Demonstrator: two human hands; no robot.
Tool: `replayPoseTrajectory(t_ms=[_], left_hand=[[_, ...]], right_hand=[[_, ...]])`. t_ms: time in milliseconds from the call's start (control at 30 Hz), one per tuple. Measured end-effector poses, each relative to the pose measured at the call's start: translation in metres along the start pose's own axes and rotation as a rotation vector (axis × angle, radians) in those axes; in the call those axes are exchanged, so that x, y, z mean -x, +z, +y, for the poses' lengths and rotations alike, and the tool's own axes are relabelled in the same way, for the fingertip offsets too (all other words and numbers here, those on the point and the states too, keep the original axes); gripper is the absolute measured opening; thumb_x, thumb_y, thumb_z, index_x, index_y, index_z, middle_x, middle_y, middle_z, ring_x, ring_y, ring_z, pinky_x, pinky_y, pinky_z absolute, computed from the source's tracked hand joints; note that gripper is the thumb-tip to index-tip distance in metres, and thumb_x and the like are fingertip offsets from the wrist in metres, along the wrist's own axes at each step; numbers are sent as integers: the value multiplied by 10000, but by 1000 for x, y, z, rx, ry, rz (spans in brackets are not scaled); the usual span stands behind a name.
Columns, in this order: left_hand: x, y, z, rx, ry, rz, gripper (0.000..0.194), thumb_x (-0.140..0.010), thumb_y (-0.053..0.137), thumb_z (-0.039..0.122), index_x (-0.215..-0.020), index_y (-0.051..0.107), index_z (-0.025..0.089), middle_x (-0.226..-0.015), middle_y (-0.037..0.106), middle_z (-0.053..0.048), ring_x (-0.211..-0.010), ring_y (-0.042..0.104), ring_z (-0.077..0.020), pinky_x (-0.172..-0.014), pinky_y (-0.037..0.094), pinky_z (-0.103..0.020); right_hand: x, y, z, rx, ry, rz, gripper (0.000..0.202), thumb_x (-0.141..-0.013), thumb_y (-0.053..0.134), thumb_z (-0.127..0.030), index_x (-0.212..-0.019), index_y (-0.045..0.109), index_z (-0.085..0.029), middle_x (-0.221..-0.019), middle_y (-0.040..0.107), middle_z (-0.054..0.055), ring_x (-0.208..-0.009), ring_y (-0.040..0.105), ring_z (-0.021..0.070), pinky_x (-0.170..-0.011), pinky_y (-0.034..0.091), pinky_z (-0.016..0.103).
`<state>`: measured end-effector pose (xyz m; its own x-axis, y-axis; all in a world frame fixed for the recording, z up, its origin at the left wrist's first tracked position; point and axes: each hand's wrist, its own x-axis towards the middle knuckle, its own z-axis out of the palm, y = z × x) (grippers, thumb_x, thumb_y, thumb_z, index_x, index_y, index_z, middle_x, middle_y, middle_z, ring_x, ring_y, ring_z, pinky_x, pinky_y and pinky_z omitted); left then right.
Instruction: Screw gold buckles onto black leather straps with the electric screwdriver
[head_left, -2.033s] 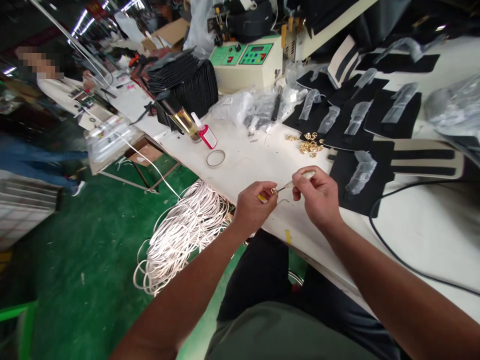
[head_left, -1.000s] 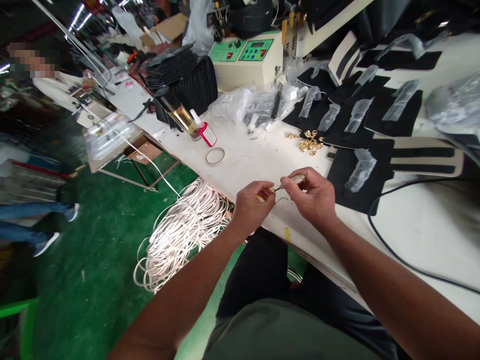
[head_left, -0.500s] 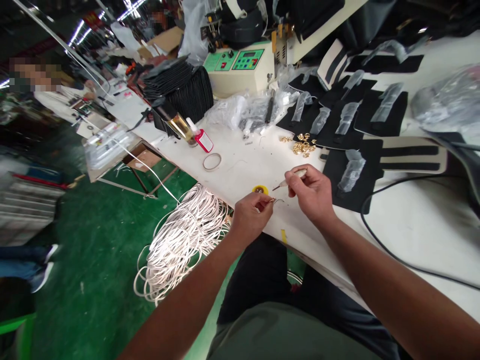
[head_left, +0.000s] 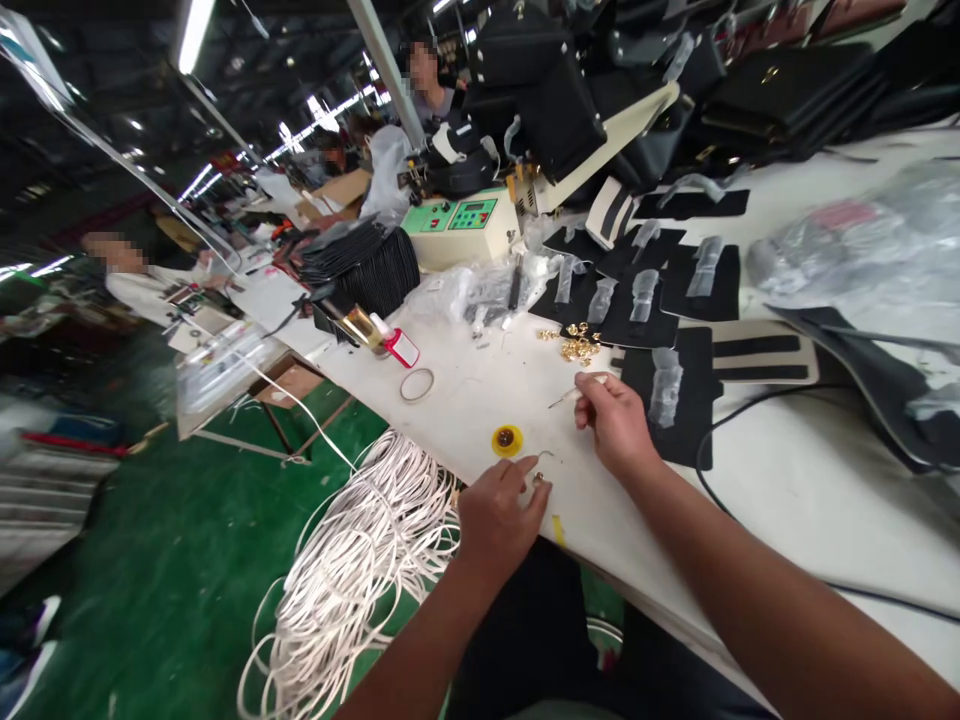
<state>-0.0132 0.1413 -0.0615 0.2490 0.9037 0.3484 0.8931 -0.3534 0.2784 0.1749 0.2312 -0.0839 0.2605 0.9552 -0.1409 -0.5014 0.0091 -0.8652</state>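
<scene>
My right hand (head_left: 616, 415) is closed round a thin pointed tool (head_left: 577, 392) with a pale handle, its tip toward the left. Near the table's front edge, my left hand (head_left: 502, 505) has its thumb and index finger slightly apart, with a tiny gold piece (head_left: 538, 480) between them. A yellow round dish (head_left: 507, 440) with a dark centre sits just beyond the left hand. Behind the right hand lies a heap of small gold hardware (head_left: 579, 346). Black panels (head_left: 679, 400) with plastic-wrapped parts are spread to the right.
A red bottle (head_left: 403, 348) and a ring (head_left: 416, 385) are on the left of the white table (head_left: 465, 400). A control box (head_left: 465, 230) stands behind. A black cable (head_left: 701, 440) curves at the right. White cord coils (head_left: 360, 570) lie on the floor.
The view has tilted upward. My left hand has drawn back from the yellow dish, which is now fully visible, and its fingertips have parted somewhat. The tool remains in my right hand.
</scene>
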Motion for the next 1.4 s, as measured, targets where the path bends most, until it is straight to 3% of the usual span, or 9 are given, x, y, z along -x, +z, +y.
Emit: replayPoseTrajectory(t_ms=[200,400,600,800,967,1067,1200,1267,1400], left_hand=[[-73,-9,-2,64,26,-88,168,-948,707,299,-1101,761,257,-906,748,15,-811,720,-146,-762,521,-272],[-166,47,26,1,114,-334,240,-985,638,341,-1195,734,277,-1145,735,-22,-972,717,-197,-818,510,-298],[-197,89,35,22,78,-373,131,-956,662,297,-999,760,222,-1134,723,-71,-958,696,-234,-799,482,-313],[-198,98,32,96,-36,-340,157,-951,667,338,-918,763,217,-1072,727,-68,-888,671,-212,-783,474,-309],[-188,92,33,230,-28,-323,69,-888,680,197,-853,739,204,-1049,731,-57,-884,660,-191,-810,480,-301],[-175,74,23,344,-54,-312,59,-857,703,173,-804,720,194,-937,738,-30,-828,650,-159,-806,489,-281],[-141,37,2,494,-214,-260,166,-924,660,328,-903,715,172,-790,707,-4,-650,606,-119,-657,500,-255],[-117,19,-6,639,-355,-229,235,-927,657,383,-982,702,159,-704,659,20,-561,562,-106,-553,472,-239],[-60,-7,-4,1233,-759,-134,398,-768,861,399,-1040,720,145,-738,663,15,-606,603,-100,-497,462,-204]], right_hand=[[-15,-9,-28,-279,48,120,339,-724,864,-416,-742,597,-208,-575,527,-67,-446,460,78,-406,386,213],[-32,-28,-46,-328,-23,198,328,-728,829,-398,-735,560,-210,-593,490,-74,-457,446,67,-410,383,207],[-38,-31,-48,-316,-17,226,287,-734,806,-375,-749,568,-216,-585,482,-72,-453,441,75,-405,374,217],[-35,-27,-45,-287,-15,216,305,-745,819,-381,-749,563,-215,-601,505,-63,-459,459,79,-410,380,223],[-33,-26,-44,-280,-12,198,319,-743,821,-393,-744,556,-216,-585,499,-68,-456,455,80,-417,380,224],[-28,-22,-44,-277,6,172,320,-737,830,-407,-771,578,-213,-583,513,-66,-460,462,84,-423,384,226],[-17,-12,-43,-241,15,98,324,-757,820,-424,-780,571,-217,-589,519,-68,-463,460,86,-437,391,231],[-8,-5,-41,-215,28,48,319,-773,814,-432,-781,578,-217,-595,525,-65,-464,463,87,-440,388,232],[9,7,-26,-137,47,-55,314,-802,811,-445,-778,598,-217,-606,550,-58,-462,480,88,-451,394,235]])
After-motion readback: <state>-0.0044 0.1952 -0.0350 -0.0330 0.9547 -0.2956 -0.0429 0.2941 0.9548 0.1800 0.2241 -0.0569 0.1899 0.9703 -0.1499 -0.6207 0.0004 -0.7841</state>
